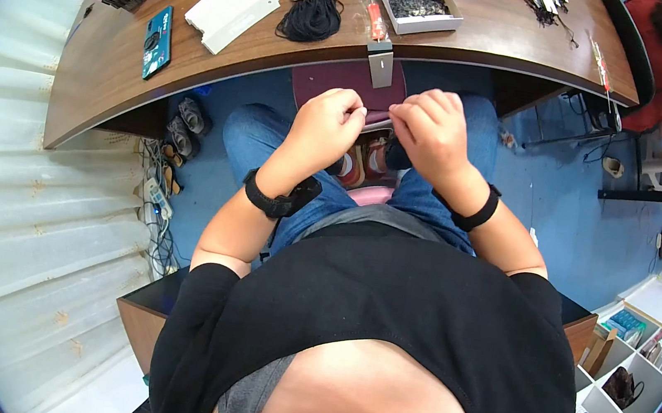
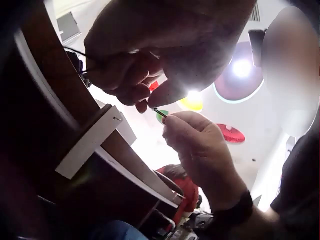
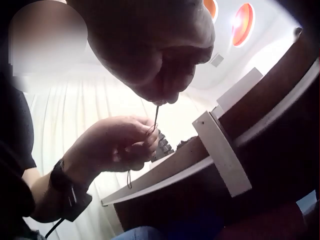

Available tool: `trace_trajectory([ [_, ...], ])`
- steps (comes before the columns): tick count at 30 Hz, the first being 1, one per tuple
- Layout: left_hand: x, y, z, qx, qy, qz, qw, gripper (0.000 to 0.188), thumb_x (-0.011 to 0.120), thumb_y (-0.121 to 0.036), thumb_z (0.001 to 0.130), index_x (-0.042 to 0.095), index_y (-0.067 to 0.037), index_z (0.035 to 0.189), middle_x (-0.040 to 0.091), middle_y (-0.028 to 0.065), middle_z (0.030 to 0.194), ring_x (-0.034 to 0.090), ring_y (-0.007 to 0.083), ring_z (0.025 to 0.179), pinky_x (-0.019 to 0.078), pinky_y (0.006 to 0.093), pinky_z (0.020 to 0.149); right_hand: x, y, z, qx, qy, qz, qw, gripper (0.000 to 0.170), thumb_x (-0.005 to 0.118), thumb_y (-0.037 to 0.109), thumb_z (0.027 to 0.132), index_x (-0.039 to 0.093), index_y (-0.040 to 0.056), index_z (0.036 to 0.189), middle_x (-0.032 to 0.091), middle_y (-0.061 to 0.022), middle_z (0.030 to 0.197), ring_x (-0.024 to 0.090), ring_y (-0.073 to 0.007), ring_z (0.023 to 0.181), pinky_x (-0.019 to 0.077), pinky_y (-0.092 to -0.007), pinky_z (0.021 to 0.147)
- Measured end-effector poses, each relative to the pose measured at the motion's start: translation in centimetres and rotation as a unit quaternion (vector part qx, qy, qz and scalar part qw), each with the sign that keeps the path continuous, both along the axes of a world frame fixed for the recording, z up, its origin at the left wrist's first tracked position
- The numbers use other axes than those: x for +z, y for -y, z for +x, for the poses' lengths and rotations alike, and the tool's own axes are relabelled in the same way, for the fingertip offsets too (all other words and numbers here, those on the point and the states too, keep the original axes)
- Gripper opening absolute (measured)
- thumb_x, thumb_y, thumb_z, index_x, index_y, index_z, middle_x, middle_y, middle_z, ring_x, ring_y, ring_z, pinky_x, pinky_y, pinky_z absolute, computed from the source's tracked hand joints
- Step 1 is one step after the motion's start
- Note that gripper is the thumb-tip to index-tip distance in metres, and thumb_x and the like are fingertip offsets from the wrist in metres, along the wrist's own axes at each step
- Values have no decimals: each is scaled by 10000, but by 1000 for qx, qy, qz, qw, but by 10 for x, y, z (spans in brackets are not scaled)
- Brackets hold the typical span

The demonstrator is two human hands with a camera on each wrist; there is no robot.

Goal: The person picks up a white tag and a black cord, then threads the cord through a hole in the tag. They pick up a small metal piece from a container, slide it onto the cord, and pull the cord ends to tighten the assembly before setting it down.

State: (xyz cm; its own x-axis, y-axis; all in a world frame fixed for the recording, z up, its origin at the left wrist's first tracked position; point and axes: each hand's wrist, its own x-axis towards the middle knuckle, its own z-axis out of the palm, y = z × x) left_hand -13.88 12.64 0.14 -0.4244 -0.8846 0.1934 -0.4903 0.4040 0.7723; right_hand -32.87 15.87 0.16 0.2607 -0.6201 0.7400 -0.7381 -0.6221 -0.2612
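My left hand [image 1: 322,134] and right hand [image 1: 434,136] are raised over the lap, just off the table's front edge, fingertips facing each other. A thin dark cord [image 3: 157,115] spans the short gap between them. In the right wrist view, the left hand's thumb and fingers pinch it, and a thin loop [image 3: 129,179] hangs below that hand. The right hand's curled fingertips hold the upper end. From the left wrist view, a short dark length [image 2: 161,113] with a shiny tip shows at the right fingertips. The cord's ends are hidden inside the fingers.
A metal bracket [image 1: 379,67] sticks out from the table edge ahead, beside a red-handled tool [image 1: 375,23]. Behind stand an open white box [image 1: 428,26] of small dark parts, a tied bundle of black cords [image 1: 312,5], white flat pieces [image 1: 233,11] and a blue package [image 1: 158,43].
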Motion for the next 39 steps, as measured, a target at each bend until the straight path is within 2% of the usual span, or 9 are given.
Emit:
trace_trajectory([
  [2, -8, 5, 3, 11, -99, 184, 978, 128, 572, -134, 867, 587, -25, 802, 523, -15, 670, 450, 62, 549, 348, 215, 480, -18, -6, 2, -1, -10, -7, 1000, 111, 667, 101, 679, 596, 98, 763, 579, -7, 749, 549, -185, 712, 388, -334, 658],
  [5, -22, 9, 5, 18, -338, 518, 786, 118, 605, -134, 873, 597, -40, 803, 480, -29, 647, 393, 49, 520, 317, 186, 446, -32, -15, 7, 27, -33, 12, 999, 108, 625, 142, 683, 590, 103, 778, 569, -5, 747, 543, -182, 704, 385, -332, 655],
  [9, -37, 4, -3, 9, -404, 616, 676, 111, 589, -127, 903, 636, -30, 880, 476, -35, 649, 381, 40, 515, 305, 186, 434, -36, -16, 14, 59, -29, 29, 997, 108, 598, 172, 694, 591, 106, 779, 571, -7, 750, 541, -180, 699, 385, -325, 643],
  [16, -22, -8, -8, -18, -193, 325, 925, 137, 614, -82, 874, 654, 17, 959, 590, -11, 772, 469, 19, 614, 380, 173, 527, -26, 1, 2, 24, 57, 75, 995, 80, 711, 128, 681, 662, 112, 742, 618, 6, 713, 577, -179, 681, 393, -324, 630],
  [20, -31, -6, -7, -42, -159, 293, 942, 99, 610, -23, 844, 624, 12, 936, 620, 12, 862, 548, 57, 786, 441, 192, 713, -29, 1, 0, 70, 127, 157, 977, 69, 703, 130, 720, 657, 91, 754, 614, -26, 717, 578, -222, 692, 406, -342, 643],
  [26, -28, -12, -13, -18, -239, 275, 931, 83, 609, -21, 836, 610, 12, 912, 608, 15, 849, 545, 52, 761, 451, 201, 674, -26, -1, 1, 69, 110, 166, 978, 107, 696, 108, 727, 617, 67, 787, 588, -74, 721, 577, -269, 708, 430, -365, 655],
  [30, -26, -20, -20, 32, -160, 71, 984, 59, 634, -32, 781, 609, 10, 813, 562, 17, 717, 515, 64, 639, 429, 228, 556, -24, 3, 0, 79, 99, 180, 976, 100, 685, 94, 726, 617, 50, 786, 585, -90, 719, 571, -241, 668, 443, -332, 636],
  [35, -15, -18, -17, -28, -63, -70, 995, 80, 650, -17, 760, 611, 13, 822, 564, 25, 721, 520, 75, 624, 433, 229, 556, -19, 5, -8, 145, 336, 522, 770, 86, 647, 103, 830, 631, 20, 812, 574, -14, 692, 513, -70, 625, 416, -219, 587],
  [39, -15, -20, -11, -28, -160, 148, 975, 66, 606, -18, 849, 613, 27, 897, 607, 16, 809, 546, 46, 703, 447, 193, 617, -33, 12, -16, 237, 488, 652, 530, 131, 632, 152, 876, 629, 36, 815, 552, 14, 655, 488, -66, 597, 400, -204, 568],
])
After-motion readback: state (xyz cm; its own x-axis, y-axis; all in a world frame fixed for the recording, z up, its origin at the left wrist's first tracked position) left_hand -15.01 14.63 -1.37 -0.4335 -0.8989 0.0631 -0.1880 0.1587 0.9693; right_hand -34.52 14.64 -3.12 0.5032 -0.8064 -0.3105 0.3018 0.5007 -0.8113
